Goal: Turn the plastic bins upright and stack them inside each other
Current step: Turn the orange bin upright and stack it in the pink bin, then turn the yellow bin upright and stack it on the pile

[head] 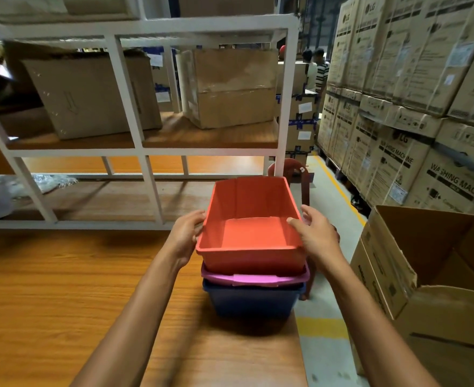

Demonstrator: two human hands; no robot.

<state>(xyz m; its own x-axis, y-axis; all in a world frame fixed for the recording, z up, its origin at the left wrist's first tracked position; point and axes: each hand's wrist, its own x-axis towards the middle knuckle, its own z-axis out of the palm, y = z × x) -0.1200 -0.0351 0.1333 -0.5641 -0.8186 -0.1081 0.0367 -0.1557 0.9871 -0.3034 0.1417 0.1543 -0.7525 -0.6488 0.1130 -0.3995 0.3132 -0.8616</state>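
Three plastic bins stand upright, one inside the other, near the right edge of the wooden table (62, 289). The red bin (251, 233) is on top and sits high in the pink bin (254, 278), of which only the rim shows. The pink one rests in the dark blue bin (254, 301) at the bottom. My left hand (187, 236) grips the red bin's left rim. My right hand (315, 233) holds its right rim, with the thumb over the edge.
A white metal shelf frame (146, 169) with cardboard boxes (230, 88) stands behind the table. An open cardboard box (431, 269) sits on the floor at the right, below stacked washing-machine cartons (397, 93). A red chair (294, 169) and people stand in the aisle.
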